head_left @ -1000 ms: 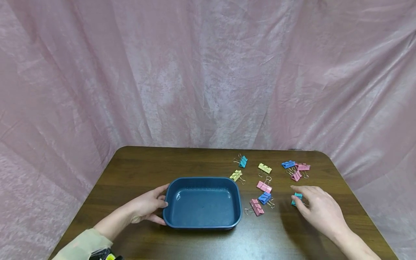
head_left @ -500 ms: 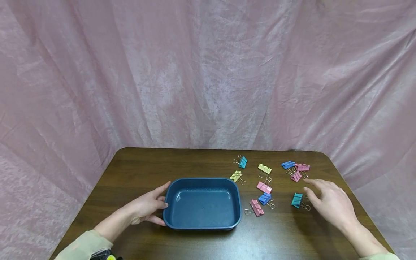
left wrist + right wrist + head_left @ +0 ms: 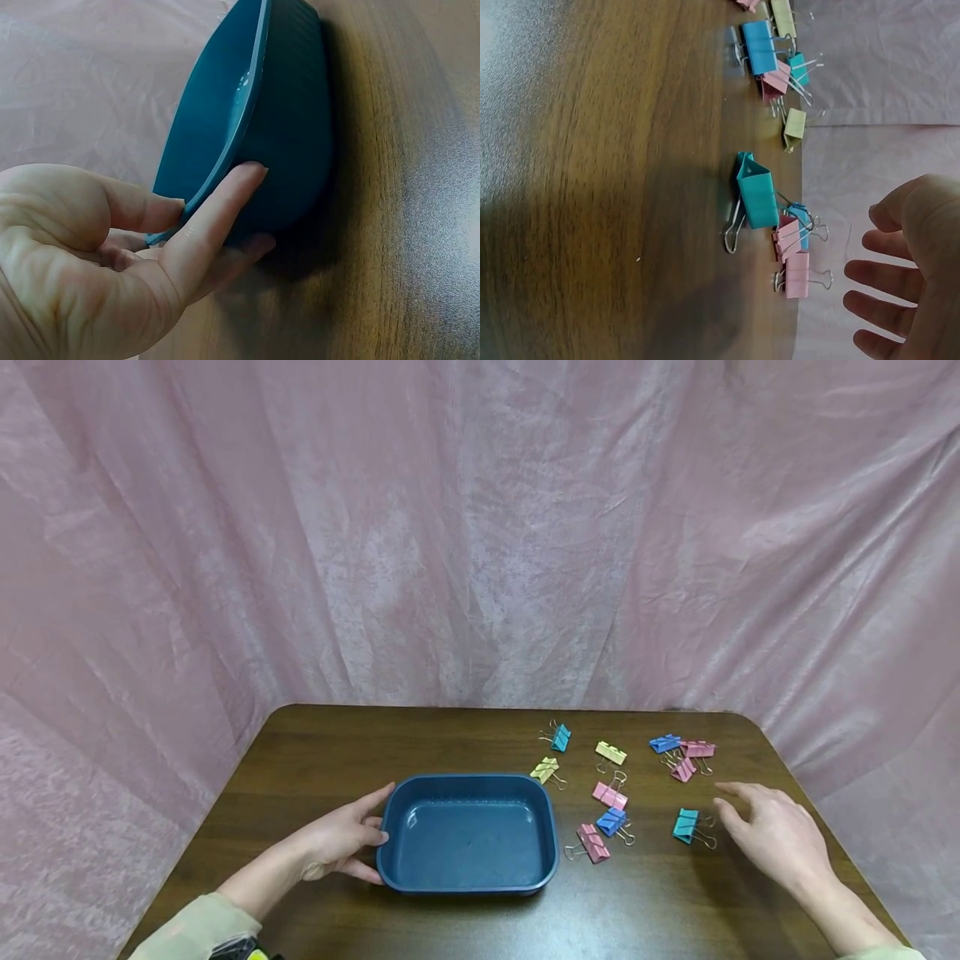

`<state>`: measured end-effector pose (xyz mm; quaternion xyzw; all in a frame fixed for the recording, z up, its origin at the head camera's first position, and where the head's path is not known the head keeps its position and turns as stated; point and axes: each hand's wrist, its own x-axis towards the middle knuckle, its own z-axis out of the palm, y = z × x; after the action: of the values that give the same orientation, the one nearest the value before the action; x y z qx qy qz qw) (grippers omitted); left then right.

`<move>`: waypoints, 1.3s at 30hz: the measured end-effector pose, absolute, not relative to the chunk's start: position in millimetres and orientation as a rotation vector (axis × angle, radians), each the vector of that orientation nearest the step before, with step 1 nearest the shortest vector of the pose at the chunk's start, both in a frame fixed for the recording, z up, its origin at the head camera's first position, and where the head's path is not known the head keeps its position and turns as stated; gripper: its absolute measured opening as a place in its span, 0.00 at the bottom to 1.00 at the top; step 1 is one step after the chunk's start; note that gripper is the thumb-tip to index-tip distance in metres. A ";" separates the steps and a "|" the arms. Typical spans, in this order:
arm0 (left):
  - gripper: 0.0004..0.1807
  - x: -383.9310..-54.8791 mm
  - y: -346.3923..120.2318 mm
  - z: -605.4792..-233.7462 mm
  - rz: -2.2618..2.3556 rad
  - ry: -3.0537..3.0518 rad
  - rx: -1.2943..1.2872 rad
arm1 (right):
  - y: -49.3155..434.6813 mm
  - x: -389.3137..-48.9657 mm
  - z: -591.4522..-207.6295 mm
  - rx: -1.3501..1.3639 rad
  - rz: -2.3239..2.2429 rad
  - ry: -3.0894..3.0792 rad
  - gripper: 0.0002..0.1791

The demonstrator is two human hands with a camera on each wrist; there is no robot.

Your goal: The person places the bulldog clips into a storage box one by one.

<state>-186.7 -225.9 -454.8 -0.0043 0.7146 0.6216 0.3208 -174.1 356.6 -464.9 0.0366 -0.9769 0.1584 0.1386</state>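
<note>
My left hand [image 3: 341, 839] holds the left end of a dark blue rectangular tray [image 3: 551, 827]. In the left wrist view, fingertips [image 3: 251, 176] lie against the tray's outer wall and another meets its rim. Nothing lies in the tray. My right hand [image 3: 776, 831] hovers over the table's right side with fingers relaxed and holding nothing. Just left of it, a teal binder clip [image 3: 686, 825] lies on the table; the right wrist view shows this teal clip [image 3: 759, 199] with its wire handles spread.
Between tray and right hand lie several binder clips: yellow [image 3: 545, 768], teal [image 3: 560, 738], pink [image 3: 609, 795], blue [image 3: 611, 820] and darker pink [image 3: 593, 842]. A blue clip [image 3: 665, 743] and two pink ones cluster at back right. Pink curtain [image 3: 480, 568] hangs behind the wooden table [image 3: 330, 743].
My right hand has let go of the teal binder clip and drawn away to the right, leaving it on the table. The left hand stays at the tray.
</note>
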 end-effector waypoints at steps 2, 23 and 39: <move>0.45 -186.1 -225.8 -455.3 1.635 1.873 -0.003 | 358.2 -173.5 -466.2 0.096 0.465 -2.835 0.22; 0.44 -191.2 -222.7 -452.4 1.558 1.985 -0.044 | 368.4 -167.3 -473.6 0.056 0.499 -2.919 0.24; 0.44 -191.0 -224.1 -450.7 1.588 1.966 -0.071 | 369.6 -168.9 -471.2 0.057 0.561 -2.977 0.26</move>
<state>-191.0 -224.1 -450.7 -0.0269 0.7413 0.5987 0.3022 -168.9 369.6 -471.2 0.0188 -0.9810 0.1847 0.0559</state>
